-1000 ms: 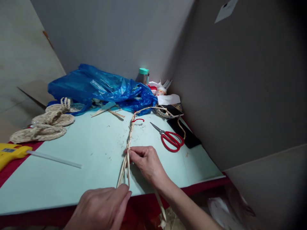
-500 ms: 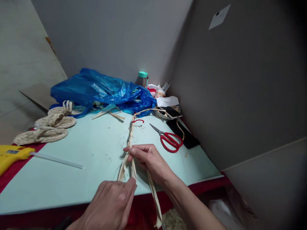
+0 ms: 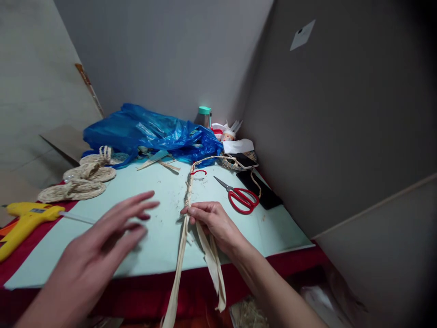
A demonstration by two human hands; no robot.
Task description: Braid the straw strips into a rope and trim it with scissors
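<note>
A pale braid of flat plant-fibre strips [image 3: 190, 189] runs up the table and curves right at its far end, with a bit of red string on it. My right hand [image 3: 213, 222] pinches the braid's near end between thumb and fingers. One loose strip [image 3: 178, 273] hangs down from the pinch over the table's front edge, and other strips [image 3: 214, 269] hang under the right hand. To the left, my left hand [image 3: 109, 239] is raised over the table, fingers apart, holding nothing. Red-handled scissors [image 3: 239, 195] lie right of the braid.
A yellow glue gun [image 3: 32, 218] with a glue stick lies at left, beside woven sandal-like pieces [image 3: 73, 189]. Behind are a blue plastic bag [image 3: 146, 130] and a jar with a green lid [image 3: 204, 114]. Phones [image 3: 244, 160] and a small basket stand near the right wall.
My left hand has let go of a strip and moved left, its fingers spreading. Two strips now hang on the right hand's side. The right hand keeps its pinch; the view has shifted slightly.
</note>
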